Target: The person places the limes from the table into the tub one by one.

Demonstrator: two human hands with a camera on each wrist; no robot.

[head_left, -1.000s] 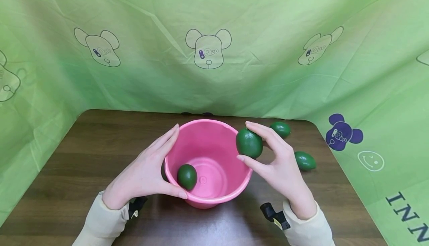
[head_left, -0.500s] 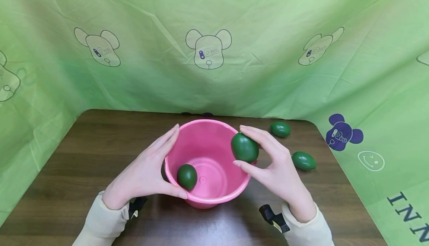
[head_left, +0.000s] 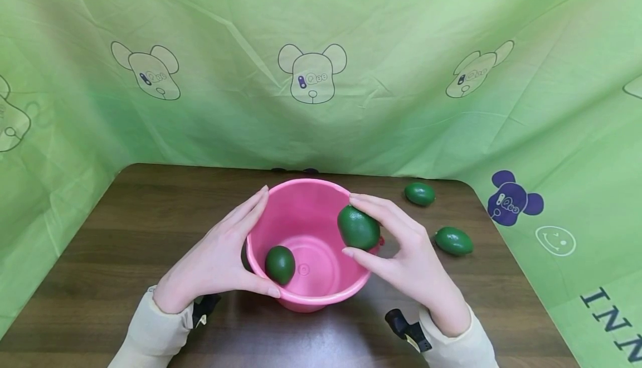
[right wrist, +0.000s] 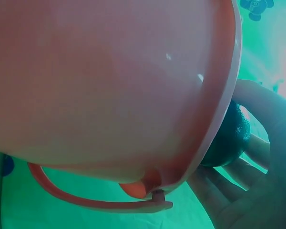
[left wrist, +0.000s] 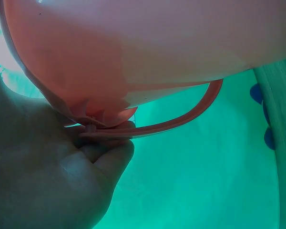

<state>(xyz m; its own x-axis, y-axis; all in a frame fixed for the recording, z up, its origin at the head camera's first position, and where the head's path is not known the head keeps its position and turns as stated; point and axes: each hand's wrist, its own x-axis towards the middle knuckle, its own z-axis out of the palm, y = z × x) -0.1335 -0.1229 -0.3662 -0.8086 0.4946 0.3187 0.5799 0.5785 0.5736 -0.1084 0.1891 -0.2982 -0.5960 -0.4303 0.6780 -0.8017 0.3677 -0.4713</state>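
Observation:
A pink bucket (head_left: 313, 217) stands upright at the middle of the table, with one green lime (head_left: 280, 265) lying inside against its left wall. My left hand (head_left: 215, 259) grips the bucket's left rim, thumb along the near side. In the left wrist view, its curled fingers (left wrist: 115, 160) lie by the joint of the bucket's handle (left wrist: 181, 120). Between thumb and fingers, my right hand (head_left: 413, 256) holds another lime (head_left: 358, 227) at the right rim. The right wrist view shows that lime (right wrist: 231, 138) partly hidden behind the rim.
Two more limes lie on the wooden table (head_left: 165, 212) to the right: one farther back (head_left: 419, 194), one nearer (head_left: 453, 241). A green printed cloth (head_left: 225, 117) encloses the table at the back and sides.
My right hand has moved left and slightly toward me with its lime, bringing it over the bucket's right rim. The left hand and the bucket have stayed in place.

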